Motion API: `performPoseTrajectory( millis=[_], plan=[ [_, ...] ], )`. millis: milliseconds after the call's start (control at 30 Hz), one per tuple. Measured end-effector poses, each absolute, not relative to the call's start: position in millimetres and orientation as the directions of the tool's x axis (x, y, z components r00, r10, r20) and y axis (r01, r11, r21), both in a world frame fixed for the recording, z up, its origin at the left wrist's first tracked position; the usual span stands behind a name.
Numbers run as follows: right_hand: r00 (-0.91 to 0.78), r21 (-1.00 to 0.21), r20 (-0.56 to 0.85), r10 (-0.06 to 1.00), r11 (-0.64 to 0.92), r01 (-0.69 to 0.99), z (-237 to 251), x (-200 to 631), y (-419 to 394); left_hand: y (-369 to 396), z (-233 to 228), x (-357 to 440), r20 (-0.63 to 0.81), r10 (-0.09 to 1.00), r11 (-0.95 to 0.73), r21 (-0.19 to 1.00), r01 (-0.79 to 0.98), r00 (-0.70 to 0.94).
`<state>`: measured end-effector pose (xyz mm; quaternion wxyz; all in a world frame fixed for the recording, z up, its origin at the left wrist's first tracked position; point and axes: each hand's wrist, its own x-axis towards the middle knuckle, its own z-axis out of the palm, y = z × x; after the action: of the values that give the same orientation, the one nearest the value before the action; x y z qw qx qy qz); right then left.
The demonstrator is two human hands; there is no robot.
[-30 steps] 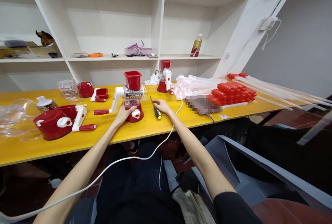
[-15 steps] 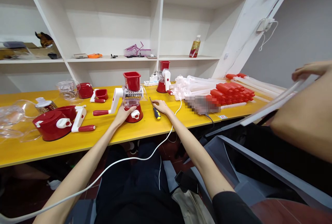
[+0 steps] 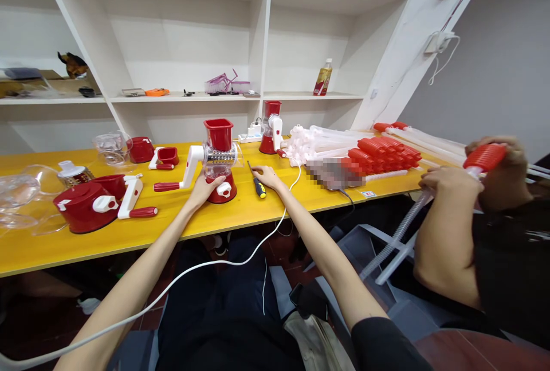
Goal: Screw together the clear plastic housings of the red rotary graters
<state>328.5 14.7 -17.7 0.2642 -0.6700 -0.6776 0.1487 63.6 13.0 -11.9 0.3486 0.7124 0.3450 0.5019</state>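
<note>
An upright red and white rotary grater (image 3: 220, 156) with a metal drum and side crank stands on the yellow table (image 3: 258, 215). My left hand (image 3: 205, 188) grips its red base, thumb across the front; the other fingers are hidden behind. Just right of the grater lies a screwdriver (image 3: 260, 188) with a yellow and black handle. Over its shaft, my right hand (image 3: 267, 176) rests loosely on the table, fingers partly stretched; whether it touches the screwdriver is hard to make out.
Grater parts, including a red base (image 3: 81, 206), lie at left. A second grater (image 3: 272, 130) stands behind. Red corrugated tubes (image 3: 382, 153) are stacked at right, where a co-worker's hands (image 3: 451, 179) hold a tube. A white cable (image 3: 240, 262) crosses my lap.
My hands and the grater have stayed put. At right, the co-worker's arms have shifted, and both hands now hold a clear tube with a red corrugated end.
</note>
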Motion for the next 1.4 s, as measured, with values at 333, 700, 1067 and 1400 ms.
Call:
performPoseTrajectory(
  millis=[333,700,1067,1400],
  plan=[
    [0.034,-0.553,0.168,0.985,0.066,0.831,-21.1,329.8,18.6,13.6,-13.1,63.5,0.475,0.845,-0.515,0.846,0.136,0.247],
    [0.029,-0.543,0.176,0.984,0.072,0.837,-22.7,330.1,19.8,9.2,-9.3,64.5,0.462,0.856,-0.499,0.855,0.141,0.232],
    [0.026,-0.533,0.169,0.985,0.070,0.843,-19.1,327.7,14.8,11.8,-11.8,63.3,0.473,0.850,-0.512,0.845,0.154,0.230],
    [0.022,-0.527,0.165,0.986,0.069,0.847,-21.2,327.6,15.5,10.0,-11.8,61.6,0.444,0.860,-0.489,0.858,0.157,0.253]
  ],
)
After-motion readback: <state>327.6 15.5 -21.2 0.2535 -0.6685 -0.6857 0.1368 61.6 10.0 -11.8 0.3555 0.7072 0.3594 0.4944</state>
